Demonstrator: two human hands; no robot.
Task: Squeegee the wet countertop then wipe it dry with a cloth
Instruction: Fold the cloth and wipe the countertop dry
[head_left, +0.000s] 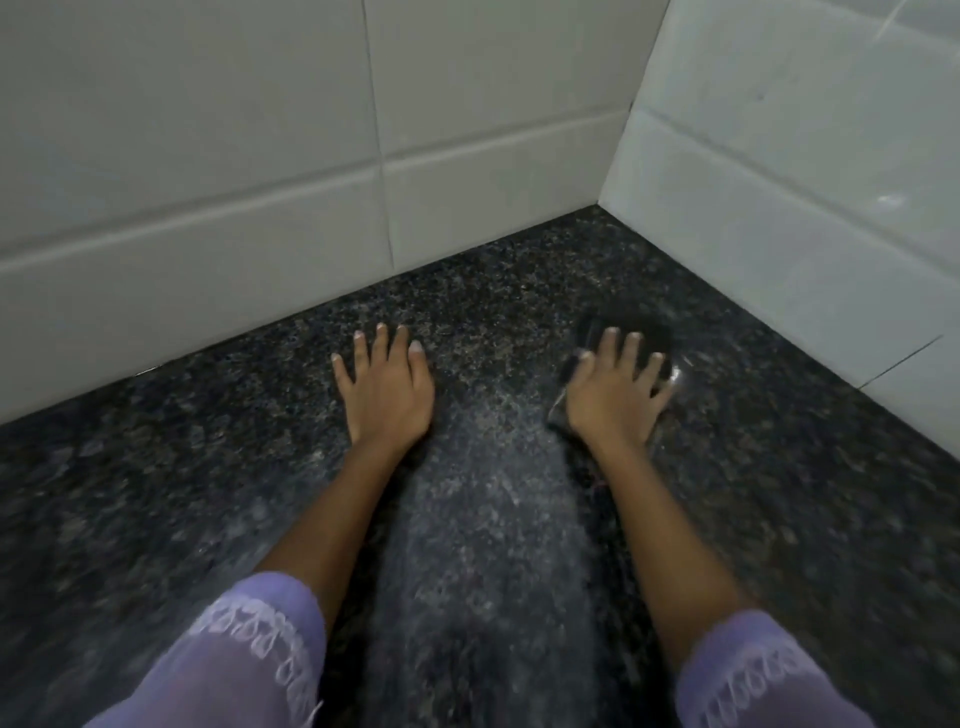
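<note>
The dark speckled granite countertop fills the lower view and runs into a tiled corner. My left hand lies flat on it, fingers spread, holding nothing. My right hand presses down on a dark, blurred object, the squeegee, which shows beyond and to the left of my fingers. A paler, streaked band of stone runs between my forearms toward the near edge. No cloth is in view.
White tiled walls close the counter at the back and on the right, meeting in a corner at upper right. Purple sleeves cover both my upper forearms.
</note>
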